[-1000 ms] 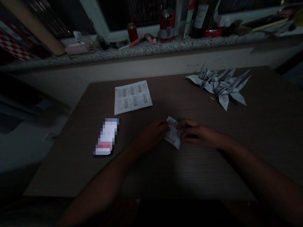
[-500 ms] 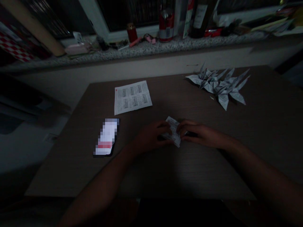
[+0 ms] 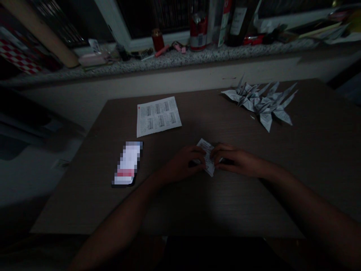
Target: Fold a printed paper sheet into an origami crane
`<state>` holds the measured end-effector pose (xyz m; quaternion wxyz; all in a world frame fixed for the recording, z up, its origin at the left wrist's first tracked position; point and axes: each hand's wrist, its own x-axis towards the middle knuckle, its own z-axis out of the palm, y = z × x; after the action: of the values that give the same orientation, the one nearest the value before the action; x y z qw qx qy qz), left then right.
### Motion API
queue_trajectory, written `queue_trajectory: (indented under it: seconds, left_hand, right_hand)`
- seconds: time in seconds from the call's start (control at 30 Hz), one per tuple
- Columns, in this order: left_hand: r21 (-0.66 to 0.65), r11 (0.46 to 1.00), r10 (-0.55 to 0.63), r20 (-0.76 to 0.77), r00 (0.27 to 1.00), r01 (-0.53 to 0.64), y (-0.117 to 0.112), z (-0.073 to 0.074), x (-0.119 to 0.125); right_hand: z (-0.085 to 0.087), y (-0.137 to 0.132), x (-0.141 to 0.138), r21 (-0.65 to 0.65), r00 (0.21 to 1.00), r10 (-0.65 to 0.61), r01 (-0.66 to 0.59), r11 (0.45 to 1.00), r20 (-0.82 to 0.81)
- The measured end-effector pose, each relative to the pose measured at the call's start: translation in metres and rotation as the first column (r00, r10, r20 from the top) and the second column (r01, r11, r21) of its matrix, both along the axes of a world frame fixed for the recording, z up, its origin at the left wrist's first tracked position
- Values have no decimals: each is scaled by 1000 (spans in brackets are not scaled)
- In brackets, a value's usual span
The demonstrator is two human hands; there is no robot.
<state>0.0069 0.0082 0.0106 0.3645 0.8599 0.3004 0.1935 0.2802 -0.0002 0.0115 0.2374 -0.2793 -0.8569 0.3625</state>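
A small folded piece of printed paper (image 3: 209,160) lies on the dark wooden table (image 3: 180,205) in front of me, one corner pointing away and one towards me. My left hand (image 3: 187,162) grips its left side, thumb on the near part and fingers on the far part. From the other side, my right hand (image 3: 232,158) has its fingers closed on the right part of the same paper. The fingers hide both side corners, and the dim light blurs the folds.
Several folded paper cranes (image 3: 263,99) are clustered at the table's back right. A flat printed sheet (image 3: 158,116) lies at the back left, with a phone (image 3: 127,163) nearer me. Behind stands a granite windowsill (image 3: 214,55) with a red can (image 3: 198,32), a bottle (image 3: 237,24) and clutter.
Both hands stay on the folded paper. My left thumb and fingers have shifted very slightly; the paper has barely moved.
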Motion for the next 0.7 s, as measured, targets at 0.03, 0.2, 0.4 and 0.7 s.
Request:
queue_trajectory:
  seconds: [0.03, 0.2, 0.4, 0.7]
  left_hand:
    - [-4, 1000, 2, 5, 1000, -2, 0, 0, 0]
    - [-27, 998, 54, 51, 997, -53, -1, 0, 2]
    - [-60, 988, 145, 62, 987, -141, -1, -1, 4]
    - [73, 991, 110, -26, 994, -108, 0, 0, 0]
  right_hand:
    - [0, 0, 0, 1, 1000, 0, 0, 1000, -5]
    - [0, -2, 0, 26, 1000, -26, 26, 999, 9]
    - [-9, -3, -7, 213, 978, -191, 170, 962, 86]
    - [-26, 2, -11, 360, 953, -277, 216, 907, 126]
